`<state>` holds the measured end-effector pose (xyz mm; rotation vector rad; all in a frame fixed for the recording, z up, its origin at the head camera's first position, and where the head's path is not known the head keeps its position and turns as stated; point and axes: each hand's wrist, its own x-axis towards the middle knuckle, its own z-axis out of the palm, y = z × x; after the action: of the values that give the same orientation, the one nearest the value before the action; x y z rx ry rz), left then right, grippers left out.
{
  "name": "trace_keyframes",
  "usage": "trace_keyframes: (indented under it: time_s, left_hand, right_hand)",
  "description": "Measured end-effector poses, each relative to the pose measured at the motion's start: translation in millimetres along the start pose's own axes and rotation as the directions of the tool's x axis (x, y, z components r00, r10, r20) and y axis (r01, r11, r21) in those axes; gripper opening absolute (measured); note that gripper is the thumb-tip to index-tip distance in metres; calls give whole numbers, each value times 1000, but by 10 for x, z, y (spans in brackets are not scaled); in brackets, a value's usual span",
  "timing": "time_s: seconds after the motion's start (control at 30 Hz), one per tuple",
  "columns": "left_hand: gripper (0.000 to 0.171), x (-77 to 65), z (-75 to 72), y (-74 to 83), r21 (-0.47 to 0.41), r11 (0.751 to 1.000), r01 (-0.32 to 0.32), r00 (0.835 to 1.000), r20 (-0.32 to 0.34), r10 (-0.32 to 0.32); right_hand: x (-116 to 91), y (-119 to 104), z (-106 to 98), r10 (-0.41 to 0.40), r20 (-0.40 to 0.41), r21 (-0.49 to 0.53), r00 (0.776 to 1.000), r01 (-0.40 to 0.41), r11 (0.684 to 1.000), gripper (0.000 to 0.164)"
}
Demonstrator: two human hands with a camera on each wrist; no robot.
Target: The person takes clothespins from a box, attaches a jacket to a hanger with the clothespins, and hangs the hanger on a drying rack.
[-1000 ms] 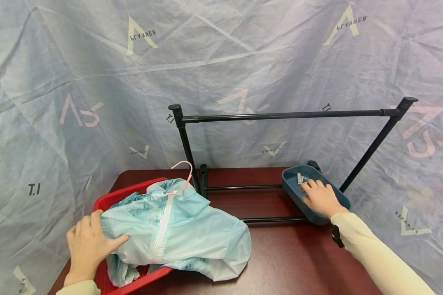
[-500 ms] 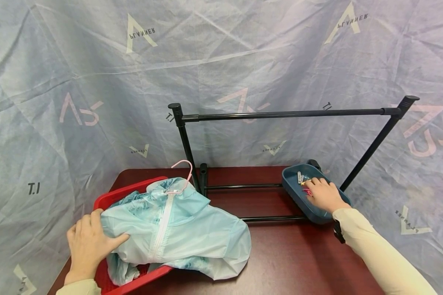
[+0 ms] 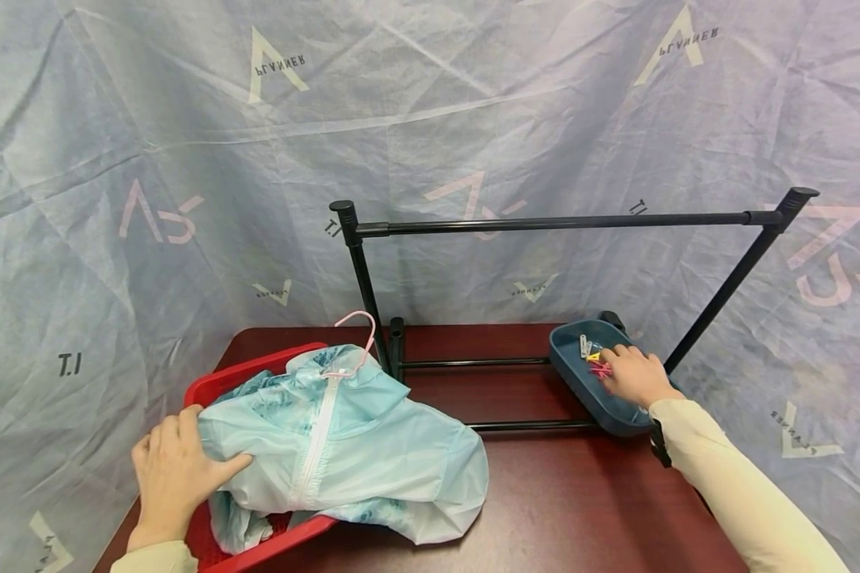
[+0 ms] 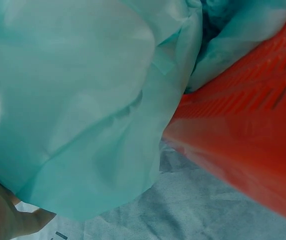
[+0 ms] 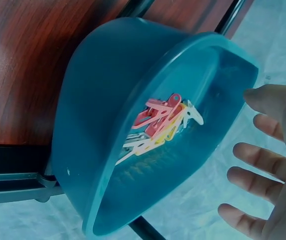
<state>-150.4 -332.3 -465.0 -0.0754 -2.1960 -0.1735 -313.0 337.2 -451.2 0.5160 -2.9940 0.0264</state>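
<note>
A light blue zip jacket [image 3: 394,461] lies over a red basket [image 3: 279,545], a pink hanger [image 3: 369,338] standing out at its neck. My left hand [image 3: 175,469] rests against the jacket's left edge, thumb stretched over the fabric; in the left wrist view the basket wall [image 4: 232,150] stands beside the cloth. Over the blue tray [image 3: 576,383] at the right is my right hand [image 3: 638,376]. Its fingers [image 5: 260,159] appear spread and hold nothing in the right wrist view. Pink, yellow and white clothespins [image 5: 157,119] lie together in the tray.
Behind the basket and tray rises a black garment rack [image 3: 545,225], with lower bars [image 3: 523,426] across the dark red table [image 3: 545,493]. A grey printed cloth [image 3: 430,103] hangs around the back and sides.
My right hand has drawn slightly right in the tray, bringing pink and yellow clothespins into view. The left hand and jacket stay where they were.
</note>
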Motion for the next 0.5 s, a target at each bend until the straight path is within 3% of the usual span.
trace_keyframes:
  time_s: [0.5]
  left_hand:
    - [116, 3, -24, 19, -20, 998, 56, 997, 54, -55]
  right_hand:
    - [-16, 207, 52, 70, 53, 37, 996, -72, 997, 27]
